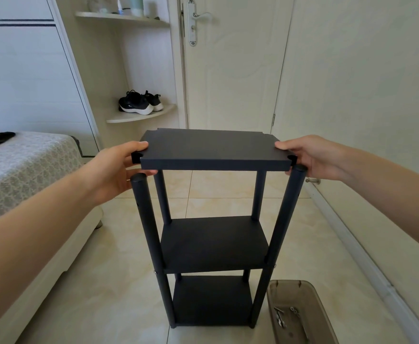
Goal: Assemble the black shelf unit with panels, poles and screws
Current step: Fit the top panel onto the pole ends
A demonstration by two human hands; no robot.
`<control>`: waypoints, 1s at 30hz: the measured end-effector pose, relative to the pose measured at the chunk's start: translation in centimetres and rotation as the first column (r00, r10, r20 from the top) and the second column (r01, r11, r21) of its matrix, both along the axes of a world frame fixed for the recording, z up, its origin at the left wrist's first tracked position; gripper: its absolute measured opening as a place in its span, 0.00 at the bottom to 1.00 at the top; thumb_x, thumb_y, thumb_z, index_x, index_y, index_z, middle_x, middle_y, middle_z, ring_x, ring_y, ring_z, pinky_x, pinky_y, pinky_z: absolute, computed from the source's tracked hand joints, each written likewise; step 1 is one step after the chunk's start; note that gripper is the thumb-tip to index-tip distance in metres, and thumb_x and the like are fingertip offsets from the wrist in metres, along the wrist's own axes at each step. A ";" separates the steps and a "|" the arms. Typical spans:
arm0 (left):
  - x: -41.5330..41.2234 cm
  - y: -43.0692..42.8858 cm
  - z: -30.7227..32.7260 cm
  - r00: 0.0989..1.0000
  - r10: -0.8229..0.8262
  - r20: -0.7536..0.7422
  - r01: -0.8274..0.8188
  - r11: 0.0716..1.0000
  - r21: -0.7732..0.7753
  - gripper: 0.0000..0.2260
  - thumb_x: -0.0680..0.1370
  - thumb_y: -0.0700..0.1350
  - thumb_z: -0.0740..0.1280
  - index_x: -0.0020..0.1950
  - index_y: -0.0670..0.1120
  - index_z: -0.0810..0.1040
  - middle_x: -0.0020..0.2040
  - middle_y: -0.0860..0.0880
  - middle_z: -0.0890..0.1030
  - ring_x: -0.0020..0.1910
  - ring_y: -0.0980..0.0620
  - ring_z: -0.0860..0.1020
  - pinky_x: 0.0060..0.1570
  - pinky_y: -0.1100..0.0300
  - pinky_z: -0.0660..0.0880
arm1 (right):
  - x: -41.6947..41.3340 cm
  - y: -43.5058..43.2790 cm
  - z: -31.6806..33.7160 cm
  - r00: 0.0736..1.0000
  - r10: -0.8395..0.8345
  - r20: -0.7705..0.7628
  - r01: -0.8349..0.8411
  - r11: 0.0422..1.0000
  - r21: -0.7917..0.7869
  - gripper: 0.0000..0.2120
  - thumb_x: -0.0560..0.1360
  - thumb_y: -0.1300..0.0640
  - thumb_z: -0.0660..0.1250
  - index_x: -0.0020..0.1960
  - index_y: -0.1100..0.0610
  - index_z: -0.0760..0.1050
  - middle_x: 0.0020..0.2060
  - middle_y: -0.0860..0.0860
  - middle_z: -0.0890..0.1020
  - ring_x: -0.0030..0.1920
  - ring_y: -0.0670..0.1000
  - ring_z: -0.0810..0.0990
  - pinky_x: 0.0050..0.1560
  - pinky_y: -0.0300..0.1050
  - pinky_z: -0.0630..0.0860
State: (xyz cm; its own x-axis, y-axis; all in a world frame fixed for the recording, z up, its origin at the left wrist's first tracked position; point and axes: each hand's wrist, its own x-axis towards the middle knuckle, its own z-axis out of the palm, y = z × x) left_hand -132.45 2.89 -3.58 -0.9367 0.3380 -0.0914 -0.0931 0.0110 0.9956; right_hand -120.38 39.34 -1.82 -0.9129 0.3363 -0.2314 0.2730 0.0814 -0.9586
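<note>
A black shelf unit stands upright on the tiled floor, with a middle panel [214, 243] and a bottom panel [212, 299] fixed between black poles. A third black panel, the top panel [210, 150], is held level above the two near pole tops. My left hand [119, 167] grips its left end, thumb on top and fingers underneath. My right hand [307, 156] grips its right end the same way. The near left pole [145, 214] and near right pole [289, 209] stand free just below the panel's front corners. The two far poles reach up under the panel.
A translucent brown tray [300, 311] with several screws and a small tool lies on the floor at the lower right. A bed [22, 170] is at the left. A closed door [230, 65] and wall shelves with black shoes [140, 101] are behind.
</note>
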 end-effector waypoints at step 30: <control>-1.4 2.4 2.3 0.983 0.018 0.181 -0.005 0.997 -0.071 0.07 0.82 0.49 0.65 0.56 0.46 0.78 0.42 0.48 0.83 0.30 0.52 0.84 0.24 0.60 0.78 | 0.2 -2.1 -1.3 0.971 -0.231 -0.058 0.217 0.959 -0.182 0.05 0.77 0.57 0.65 0.50 0.59 0.76 0.40 0.53 0.80 0.27 0.49 0.82 0.26 0.42 0.77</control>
State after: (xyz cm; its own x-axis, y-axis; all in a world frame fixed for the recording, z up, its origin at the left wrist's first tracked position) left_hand -133.90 5.31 -1.28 -0.9062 0.3141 -0.2831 -0.2726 0.0781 0.9590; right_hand -120.20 37.22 -3.14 -0.8360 0.4957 -0.2353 0.1892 -0.1421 -0.9716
